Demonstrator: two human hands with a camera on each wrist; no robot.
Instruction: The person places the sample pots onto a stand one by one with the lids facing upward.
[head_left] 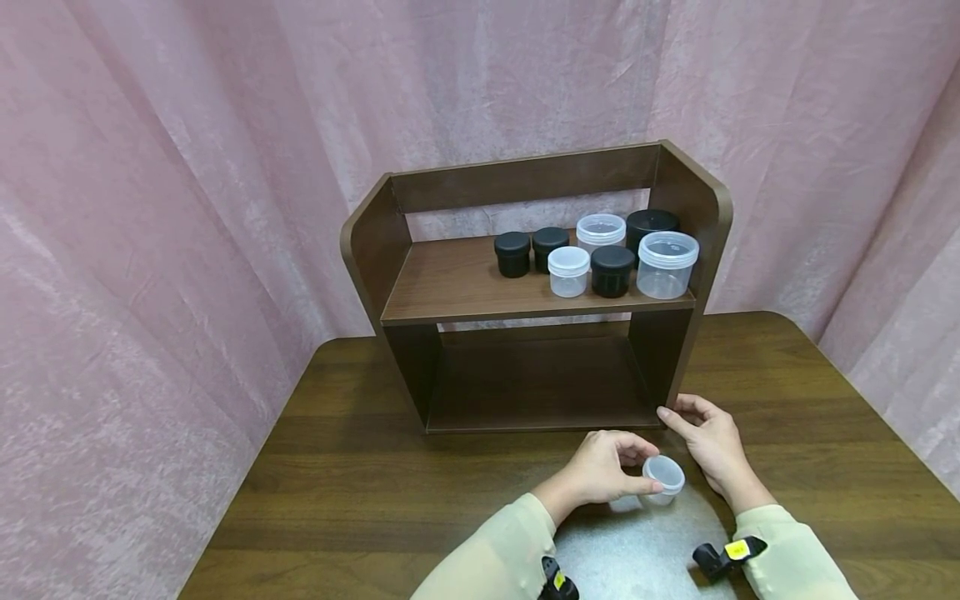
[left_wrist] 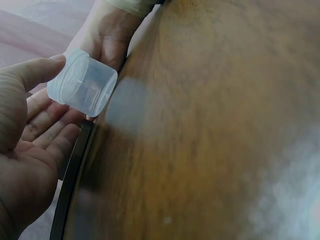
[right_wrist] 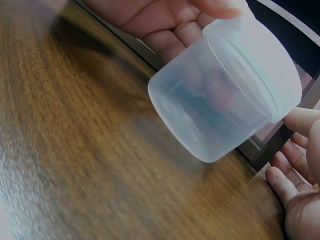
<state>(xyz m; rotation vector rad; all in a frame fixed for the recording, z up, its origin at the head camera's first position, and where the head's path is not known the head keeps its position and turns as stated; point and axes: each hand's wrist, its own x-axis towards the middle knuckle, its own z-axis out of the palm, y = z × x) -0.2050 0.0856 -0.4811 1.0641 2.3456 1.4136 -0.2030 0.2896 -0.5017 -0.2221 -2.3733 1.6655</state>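
My left hand (head_left: 603,468) pinches a small clear plastic jar (head_left: 664,481) with a lid between thumb and fingers, low at the tabletop in front of the shelf. Whether its base touches the wood I cannot tell. In the left wrist view, the thumb lies against the rim of the jar (left_wrist: 87,85). The same jar (right_wrist: 205,95) fills the middle of the right wrist view. My right hand (head_left: 711,442) is beside the shelf's lower right corner, fingers loosely bent, holding nothing. Its thumb tip is at that corner; contact is unclear.
A brown two-tier shelf (head_left: 480,292) stands on the wooden table (head_left: 337,500). Its upper board carries black-lidded jars (head_left: 513,255) and clear jars (head_left: 666,267), mostly toward the right. A pink curtain (head_left: 225,167) hangs behind.
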